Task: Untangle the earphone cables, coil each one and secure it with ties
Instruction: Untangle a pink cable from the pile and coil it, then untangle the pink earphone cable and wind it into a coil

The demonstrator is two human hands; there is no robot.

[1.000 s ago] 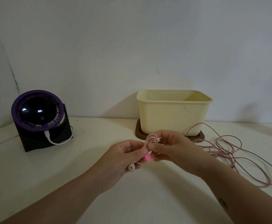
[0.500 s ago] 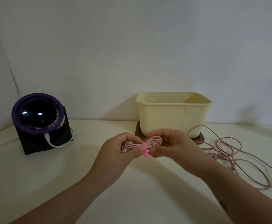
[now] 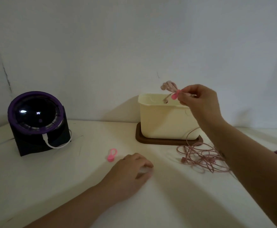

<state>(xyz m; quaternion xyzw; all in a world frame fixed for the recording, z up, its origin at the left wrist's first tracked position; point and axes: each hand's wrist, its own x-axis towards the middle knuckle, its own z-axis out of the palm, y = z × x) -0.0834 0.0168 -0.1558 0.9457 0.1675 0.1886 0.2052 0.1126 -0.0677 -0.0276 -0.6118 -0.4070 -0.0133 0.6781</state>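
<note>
— Around the cream bin (image 3: pixel 164 122), what surface, what room?
— A white table (image 3: pixel 85 178) against a bare white wall (image 3: pixel 101 46), dimly lit. The bin stands on a brown tray (image 3: pixel 151 141).
— And the coiled earphones (image 3: pixel 169 87)?
— Above the bin's open top, long axis tilted. The loops point up and left, and one earbud dangles toward the opening. The right hand (image 3: pixel 200 102) pinches them at their pink tie (image 3: pixel 174 95).
— The left hand (image 3: pixel 131 171)?
— On the table before the bin, fingers curled under; whether it holds anything, I cannot tell.

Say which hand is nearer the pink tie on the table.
Left. The left hand rests on the table beside the tie; the right hand is raised by the bin, holding a coiled cable.
</note>
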